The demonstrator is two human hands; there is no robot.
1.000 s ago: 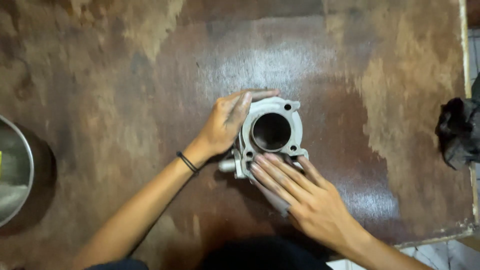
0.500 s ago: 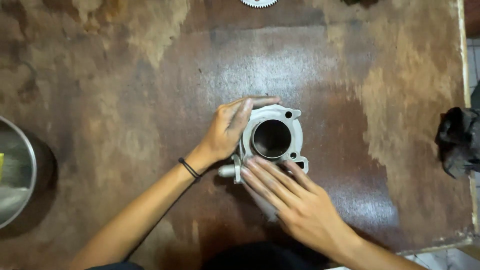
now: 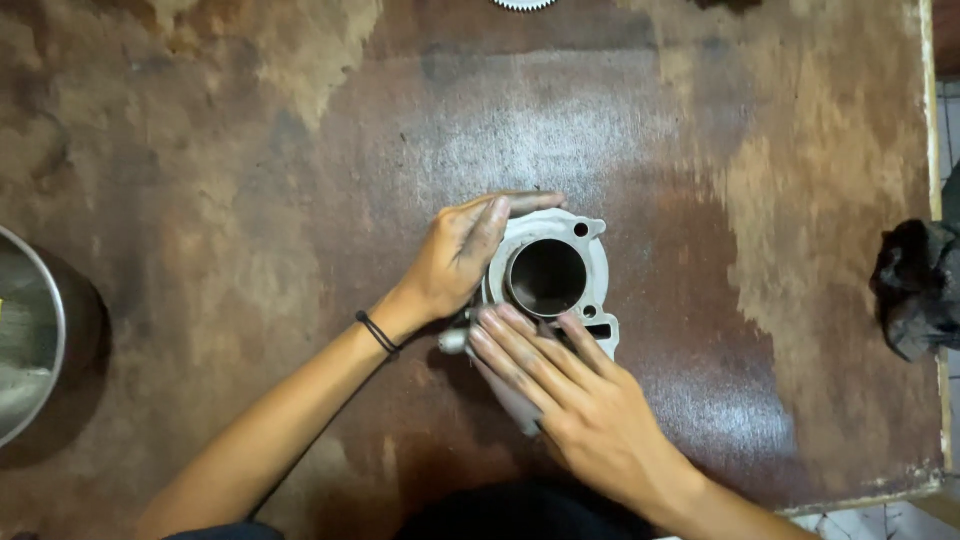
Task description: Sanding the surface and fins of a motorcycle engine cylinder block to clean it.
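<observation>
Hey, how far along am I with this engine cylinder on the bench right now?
Done: the grey metal engine cylinder sits alone on the worn brown workbench, its bore open and facing up. In hand: your left hand cups its left side, and your right hand lies with fingers flat on its near edge. Left: the toothed gear at the far edge, steel bowl and black rag lie untouched.

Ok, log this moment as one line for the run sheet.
left hand: gripping cylinder block side | right hand: fingers flat on block's near edge | block: bore up, on wooden table
</observation>
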